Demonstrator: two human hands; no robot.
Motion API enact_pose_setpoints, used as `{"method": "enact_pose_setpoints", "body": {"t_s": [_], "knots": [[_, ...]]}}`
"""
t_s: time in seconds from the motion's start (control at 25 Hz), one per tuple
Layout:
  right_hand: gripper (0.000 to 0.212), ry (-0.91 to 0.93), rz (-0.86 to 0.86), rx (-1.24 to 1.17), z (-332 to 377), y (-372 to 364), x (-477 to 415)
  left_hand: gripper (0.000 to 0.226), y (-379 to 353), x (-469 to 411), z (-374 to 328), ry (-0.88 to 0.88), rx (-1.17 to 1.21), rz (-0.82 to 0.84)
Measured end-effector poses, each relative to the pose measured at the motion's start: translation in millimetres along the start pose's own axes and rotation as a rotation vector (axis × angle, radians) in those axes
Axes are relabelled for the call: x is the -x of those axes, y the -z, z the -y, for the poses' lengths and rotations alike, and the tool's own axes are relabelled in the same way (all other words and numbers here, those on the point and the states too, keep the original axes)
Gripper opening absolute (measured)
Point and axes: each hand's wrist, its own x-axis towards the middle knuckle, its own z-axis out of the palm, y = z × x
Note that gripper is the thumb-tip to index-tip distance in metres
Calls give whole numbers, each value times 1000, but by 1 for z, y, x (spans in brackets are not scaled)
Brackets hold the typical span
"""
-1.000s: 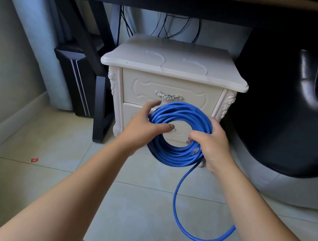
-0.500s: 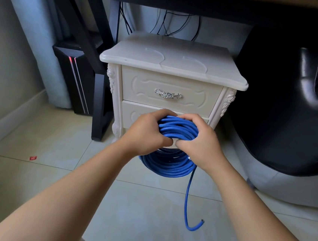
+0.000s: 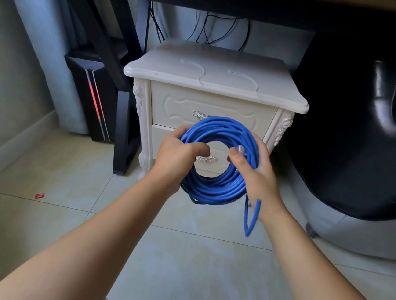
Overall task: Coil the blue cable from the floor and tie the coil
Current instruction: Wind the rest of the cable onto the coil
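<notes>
Blue cable coil held up off the floor in both hands.

Nearest me, my left hand wraps the coil's left side; my right hand clasps the right side and hides part of it, thumb on a clear plug. A short loop hangs blurred below. Behind stands the white nightstand, its lower drawer handle partly hidden.

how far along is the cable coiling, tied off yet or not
Coiling looks nearly done: the blue cable is gathered into a round coil, held up off the floor by the left hand and right hand. In hand: the clear plug end sits by the right thumb. Left: a short loose tail hangs free, and no tie shows.
</notes>
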Motion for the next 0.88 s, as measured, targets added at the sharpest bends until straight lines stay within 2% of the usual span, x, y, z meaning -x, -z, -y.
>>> {"method": "enact_pose_setpoints", "body": {"t_s": [0.12, 0.24, 0.4, 0.48, 0.6, 0.68, 0.8, 0.88], "knots": [[63, -44, -61, -91, -7, -7, 1, 27, -2, 2, 1, 40, 97, -40], [49, -129, -123, -233, -6, -14, 3, 22, -4, 5, 1, 82, 134, -79], [39, -194, -235, -255, -12, -17, 1, 18, -9, 9, 7, 119, 135, -73], [39, -208, -295, -263, -15, -15, -1, 22, -9, 11, 12, 130, 160, -1], [35, -200, -360, -318, -8, -9, -5, 57, -4, 4, 22, 153, 283, 204], [36, -191, -399, -395, -1, -3, -7, 76, 0, 1, 30, 174, 336, 398], [36, -211, -463, -482, 3, 0, -9, 73, -9, 14, 41, 109, 166, 627], [37, -223, -495, -513, 1, -3, -10, 69, -19, 20, 45, 30, 87, 588]]}}
